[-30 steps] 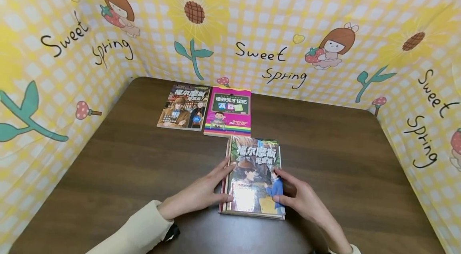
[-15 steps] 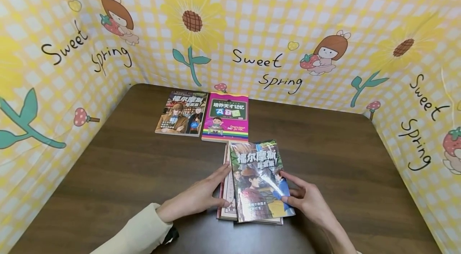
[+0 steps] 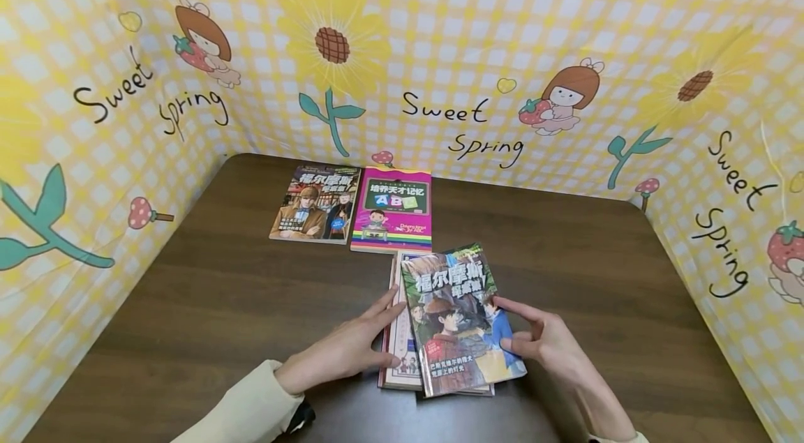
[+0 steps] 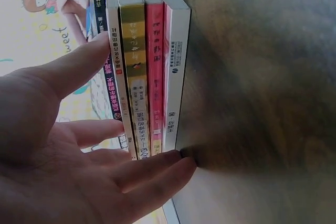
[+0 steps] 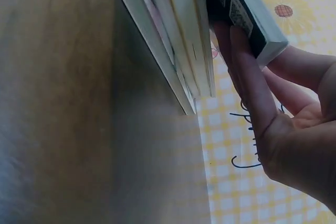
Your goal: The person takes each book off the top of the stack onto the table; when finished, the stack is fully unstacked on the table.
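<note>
A comic-style book (image 3: 455,331) with a large white title lies askew over a stack of books (image 3: 398,352), its right side lifted. My right hand (image 3: 553,345) pinches its right edge, thumb on the cover and fingers underneath; the right wrist view shows its dark back cover (image 5: 256,30) tilted up from the stack. At the stack's left side rests my left hand (image 3: 342,352), fingers extended along the spines. In the left wrist view its thumb touches the upper spines and its fingertips reach the bottom white book (image 4: 176,72). A gold spine (image 4: 134,56) and a pink spine (image 4: 155,61) show between.
Farther back on the brown table (image 3: 251,331) lie a detective-cover book (image 3: 316,209) and a pink ABC book (image 3: 392,220), side by side. The pink one's near edge is close to the stack. A yellow checked cloth (image 3: 440,24) stands around the table's far sides.
My right hand has drawn the top book to the right and turned it askew, uncovering the pale book below on its left. The left hand stays at the stack's spines.
</note>
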Demonstrator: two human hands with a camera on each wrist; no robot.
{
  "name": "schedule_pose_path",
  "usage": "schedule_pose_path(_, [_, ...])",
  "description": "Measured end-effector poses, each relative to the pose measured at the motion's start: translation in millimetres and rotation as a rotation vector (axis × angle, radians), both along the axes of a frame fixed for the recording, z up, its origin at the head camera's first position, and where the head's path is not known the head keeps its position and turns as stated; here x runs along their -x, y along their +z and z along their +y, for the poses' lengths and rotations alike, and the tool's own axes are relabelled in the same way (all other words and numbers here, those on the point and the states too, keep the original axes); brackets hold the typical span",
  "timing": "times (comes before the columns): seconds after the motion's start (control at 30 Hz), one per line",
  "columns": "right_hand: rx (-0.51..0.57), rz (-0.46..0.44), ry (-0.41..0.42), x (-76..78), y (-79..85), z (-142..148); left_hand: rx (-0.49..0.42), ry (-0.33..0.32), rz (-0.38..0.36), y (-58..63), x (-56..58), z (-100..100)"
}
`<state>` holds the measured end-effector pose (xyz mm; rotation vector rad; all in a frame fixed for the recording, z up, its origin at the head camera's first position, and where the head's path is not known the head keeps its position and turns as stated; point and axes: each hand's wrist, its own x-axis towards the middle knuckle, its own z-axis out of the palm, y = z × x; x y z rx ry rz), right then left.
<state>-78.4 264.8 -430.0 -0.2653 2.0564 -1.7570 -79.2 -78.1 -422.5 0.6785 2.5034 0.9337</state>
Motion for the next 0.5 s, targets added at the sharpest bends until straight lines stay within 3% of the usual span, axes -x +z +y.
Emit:
schedule_pose_path(0.1, [0.038,-0.017,-0.019,6.5,3.2,3,0.008,-0.006,-0.006,0.1,0.4,0])
schedule_pose_path(0.27, [-0.023,-0.024,-0.124,25.1,14.1,8,0.015,-0.006,-0.019,0.2,0.4,1])
schedule_pose_path(0.5, [-0.07,0.021,-0.236,68.0,30.6,14,0.025,-0.002,-0.014,0.7,0.9,1])
